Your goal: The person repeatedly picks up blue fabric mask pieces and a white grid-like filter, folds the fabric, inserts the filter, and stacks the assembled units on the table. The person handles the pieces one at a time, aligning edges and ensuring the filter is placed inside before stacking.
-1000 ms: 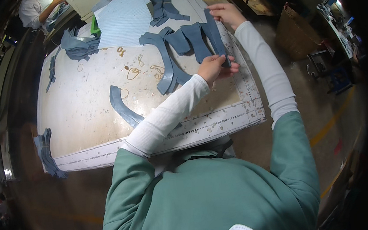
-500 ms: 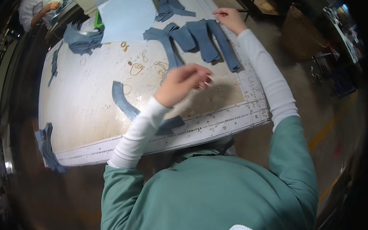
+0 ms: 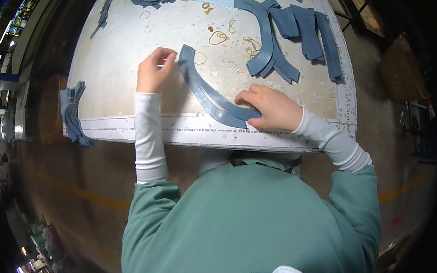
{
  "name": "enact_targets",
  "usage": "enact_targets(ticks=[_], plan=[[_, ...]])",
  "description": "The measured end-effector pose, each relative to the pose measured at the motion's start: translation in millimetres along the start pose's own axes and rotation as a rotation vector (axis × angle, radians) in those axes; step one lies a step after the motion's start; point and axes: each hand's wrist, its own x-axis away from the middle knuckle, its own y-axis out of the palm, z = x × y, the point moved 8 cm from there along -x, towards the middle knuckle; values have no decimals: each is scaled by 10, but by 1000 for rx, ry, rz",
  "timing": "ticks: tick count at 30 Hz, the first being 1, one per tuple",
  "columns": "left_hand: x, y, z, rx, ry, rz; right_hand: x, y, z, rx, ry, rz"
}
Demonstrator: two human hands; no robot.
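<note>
Head view: your right hand (image 3: 273,107) presses flat, fingers spread, on lower end of curved blue fabric strip (image 3: 204,88), lying mid-bench near front edge. Your left hand (image 3: 153,70), at strip's 10 o'clock, pinches a small white object beside upper tip; what it is, cannot tell. Keep right palm firm so strip won't slide; smooth along curve toward tip. More blue pieces (image 3: 292,24) lie at 1 o'clock, rubber bands (image 3: 218,36) between. Bench (image 3: 113,78) pale, speckled.

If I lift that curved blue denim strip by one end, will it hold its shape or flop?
The curved blue strip would probably flop: it looks like thin cut fabric lying flat on the table. It seems light, since the right hand pins one end while the left hand is at the other. It is unlikely to roll.
</note>
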Motion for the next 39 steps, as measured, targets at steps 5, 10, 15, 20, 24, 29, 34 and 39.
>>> enact_targets(ticks=[5,10,15,20,24,29,34,39], plan=[[249,388,750,193,378,-433,4,53,47,-13,140,-254],[454,758,1248,448,414,-819,-97,-672,-155,-70,27,98],[250,734,1021,480,310,-819,166,-1002,138,-53,287,61],[-24,382,654,66,314,-347,654,-722,587,-278,530,-79],[376,381,870,-86,606,-334,886,-594,604,-312,499,-39],[904,849,920,-107,619,-824,862,-897,447,72,411,265],[779,630,1238,78,602,-648,493,-757,57,-133,190,304],[591,27,1534,731,493,-94,67,-565,-270,-314,-31,504]])
